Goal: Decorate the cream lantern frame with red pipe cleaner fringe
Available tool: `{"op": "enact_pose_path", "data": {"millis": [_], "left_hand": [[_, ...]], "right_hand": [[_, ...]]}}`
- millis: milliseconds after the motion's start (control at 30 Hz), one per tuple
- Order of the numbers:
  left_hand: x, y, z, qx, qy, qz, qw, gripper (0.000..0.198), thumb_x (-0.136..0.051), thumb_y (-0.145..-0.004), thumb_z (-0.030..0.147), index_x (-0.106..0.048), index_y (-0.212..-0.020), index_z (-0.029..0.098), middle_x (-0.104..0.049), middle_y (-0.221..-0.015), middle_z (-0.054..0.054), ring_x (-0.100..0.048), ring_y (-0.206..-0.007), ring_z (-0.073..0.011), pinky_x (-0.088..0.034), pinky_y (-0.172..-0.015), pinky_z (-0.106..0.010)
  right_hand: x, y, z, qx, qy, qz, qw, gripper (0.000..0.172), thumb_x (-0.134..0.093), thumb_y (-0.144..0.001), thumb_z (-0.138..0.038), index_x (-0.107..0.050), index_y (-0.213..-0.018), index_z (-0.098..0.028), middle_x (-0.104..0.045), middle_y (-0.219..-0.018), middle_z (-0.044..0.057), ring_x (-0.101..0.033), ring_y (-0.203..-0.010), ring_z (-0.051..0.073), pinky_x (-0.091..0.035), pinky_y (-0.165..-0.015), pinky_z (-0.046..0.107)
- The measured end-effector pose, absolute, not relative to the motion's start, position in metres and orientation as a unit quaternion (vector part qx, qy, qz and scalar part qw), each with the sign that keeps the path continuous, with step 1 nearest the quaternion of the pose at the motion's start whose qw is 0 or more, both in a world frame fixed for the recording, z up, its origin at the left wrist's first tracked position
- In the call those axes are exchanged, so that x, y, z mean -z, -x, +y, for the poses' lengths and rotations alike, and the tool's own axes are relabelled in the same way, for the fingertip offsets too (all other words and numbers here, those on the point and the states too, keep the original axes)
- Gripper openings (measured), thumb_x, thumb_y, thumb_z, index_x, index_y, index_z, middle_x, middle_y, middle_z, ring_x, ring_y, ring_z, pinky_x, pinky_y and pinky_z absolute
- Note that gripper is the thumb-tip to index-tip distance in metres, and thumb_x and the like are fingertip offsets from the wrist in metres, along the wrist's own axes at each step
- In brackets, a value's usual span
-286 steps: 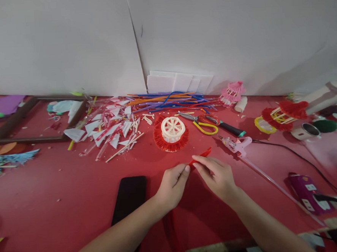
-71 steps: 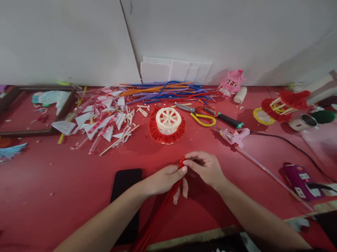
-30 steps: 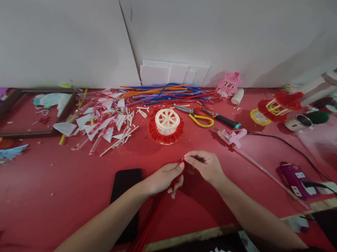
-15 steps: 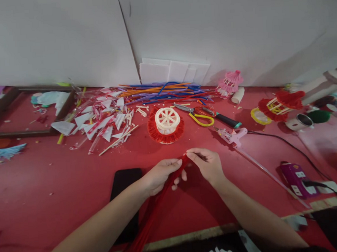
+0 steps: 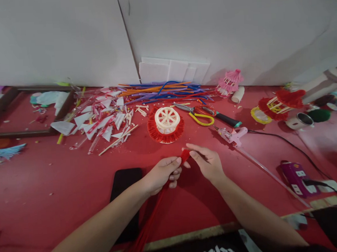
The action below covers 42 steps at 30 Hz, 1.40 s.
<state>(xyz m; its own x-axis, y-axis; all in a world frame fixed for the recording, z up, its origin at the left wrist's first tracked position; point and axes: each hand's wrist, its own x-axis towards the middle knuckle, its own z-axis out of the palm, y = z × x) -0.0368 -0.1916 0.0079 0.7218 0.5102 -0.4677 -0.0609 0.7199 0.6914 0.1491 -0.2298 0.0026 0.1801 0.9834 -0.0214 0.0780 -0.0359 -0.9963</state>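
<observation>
A bundle of thin red strands (image 5: 184, 155) is pinched in my left hand (image 5: 163, 174). Its short end fans out past my thumb, and the long part trails down toward my lap. Close beside that end is my right hand (image 5: 207, 161), thumb and forefinger apart; whether the thumb touches the strands I cannot tell. Just beyond both hands, a cream wheel-topped piece (image 5: 167, 118) stands upright on a base ringed with red fringe (image 5: 154, 132). A black phone (image 5: 123, 187) lies flat on the table, partly under my left forearm.
Scissors with a yellow handle (image 5: 204, 120) and a pink glue gun (image 5: 230, 135) lie to the right, its cord running to a purple power block (image 5: 295, 177). Coloured pipe cleaners (image 5: 155, 92) and plastic scraps (image 5: 100, 126) line the back. A red fringed model (image 5: 281, 104) lies tilted at right.
My right thumb and forefinger have parted from their pinch on the strands' end. My left fingers have curled closer round the bundle, and its end now fans out.
</observation>
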Motion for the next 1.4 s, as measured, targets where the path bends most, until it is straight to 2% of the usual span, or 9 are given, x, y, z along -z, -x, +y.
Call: {"op": "enact_pose_path", "data": {"millis": [267, 500, 900, 1033, 1100, 1200, 1333, 1400], "left_hand": [[-0.013, 0.04, -0.191, -0.1, -0.325, 0.312, 0.887, 0.05, -0.076, -0.082, 0.059, -0.07, -0.096, 0.011, -0.035, -0.063, 0.008, -0.025, -0.049, -0.0042, -0.024, -0.042, -0.018], [-0.015, 0.041, -0.19, -0.071, -0.323, 0.307, 0.892, 0.049, -0.076, -0.081, 0.06, -0.066, -0.09, 0.013, -0.031, -0.06, 0.01, -0.02, -0.047, -0.0031, -0.016, -0.043, -0.017], [-0.019, 0.04, -0.189, -0.059, -0.358, 0.326, 0.873, 0.057, -0.076, -0.074, 0.07, -0.06, -0.084, 0.015, -0.027, -0.057, 0.011, -0.016, -0.046, -0.0032, -0.012, -0.043, -0.017], [-0.017, 0.039, -0.19, -0.07, -0.38, 0.344, 0.856, 0.057, -0.071, -0.077, 0.071, -0.059, -0.086, 0.016, -0.028, -0.058, 0.011, -0.017, -0.046, -0.0032, -0.013, -0.043, -0.018], [-0.014, 0.037, -0.191, -0.086, -0.397, 0.36, 0.84, 0.056, -0.068, -0.078, 0.071, -0.057, -0.086, 0.016, -0.03, -0.058, 0.011, -0.017, -0.046, -0.0031, -0.015, -0.044, -0.018], [-0.009, 0.035, -0.193, -0.128, -0.434, 0.391, 0.801, 0.053, -0.064, -0.081, 0.07, -0.052, -0.086, 0.018, -0.038, -0.06, 0.009, -0.021, -0.045, -0.0035, -0.02, -0.044, -0.018], [-0.005, 0.033, -0.197, -0.206, -0.503, 0.434, 0.718, 0.043, -0.065, -0.084, 0.06, -0.054, -0.101, 0.021, -0.057, -0.068, 0.005, -0.04, -0.05, -0.0071, -0.031, -0.048, -0.02], [-0.006, 0.033, -0.199, -0.232, -0.533, 0.449, 0.678, 0.037, -0.066, -0.085, 0.054, -0.056, -0.099, 0.021, -0.066, -0.075, 0.001, -0.05, -0.056, -0.0092, -0.036, -0.051, -0.021]], "right_hand": [[0.001, -0.149, -0.226, -0.486, 0.555, -0.444, 0.508, 0.033, -0.076, -0.078, -0.055, -0.082, -0.096, -0.027, -0.082, -0.088, 0.005, -0.08, -0.083, 0.023, -0.065, -0.084, 0.04], [-0.001, -0.15, -0.224, -0.488, 0.553, -0.451, 0.503, 0.024, -0.077, -0.076, -0.05, -0.078, -0.078, -0.026, -0.081, -0.077, 0.004, -0.077, -0.074, 0.02, -0.064, -0.075, 0.034], [-0.003, -0.153, -0.223, -0.448, 0.564, -0.508, 0.472, 0.018, -0.071, -0.082, -0.042, -0.075, -0.081, -0.024, -0.079, -0.081, 0.002, -0.074, -0.076, 0.017, -0.058, -0.073, 0.027], [-0.005, -0.154, -0.226, -0.414, 0.578, -0.536, 0.455, 0.019, -0.068, -0.086, -0.04, -0.072, -0.079, -0.023, -0.076, -0.074, 0.001, -0.069, -0.067, 0.015, -0.054, -0.065, 0.024], [-0.005, -0.155, -0.227, -0.395, 0.585, -0.549, 0.447, 0.021, -0.066, -0.088, -0.041, -0.071, -0.079, -0.022, -0.074, -0.069, 0.001, -0.065, -0.061, 0.014, -0.052, -0.061, 0.024], [-0.004, -0.156, -0.227, -0.359, 0.594, -0.567, 0.445, 0.023, -0.063, -0.09, -0.041, -0.07, -0.079, -0.021, -0.074, -0.071, 0.001, -0.066, -0.064, 0.015, -0.052, -0.063, 0.025], [-0.002, -0.159, -0.225, -0.308, 0.609, -0.577, 0.448, 0.022, -0.062, -0.09, -0.039, -0.071, -0.081, -0.021, -0.075, -0.076, 0.003, -0.069, -0.07, 0.016, -0.052, -0.065, 0.025], [-0.002, -0.16, -0.223, -0.29, 0.614, -0.58, 0.45, 0.022, -0.061, -0.091, -0.038, -0.071, -0.081, -0.022, -0.075, -0.075, 0.003, -0.069, -0.069, 0.016, -0.052, -0.064, 0.025]]}}
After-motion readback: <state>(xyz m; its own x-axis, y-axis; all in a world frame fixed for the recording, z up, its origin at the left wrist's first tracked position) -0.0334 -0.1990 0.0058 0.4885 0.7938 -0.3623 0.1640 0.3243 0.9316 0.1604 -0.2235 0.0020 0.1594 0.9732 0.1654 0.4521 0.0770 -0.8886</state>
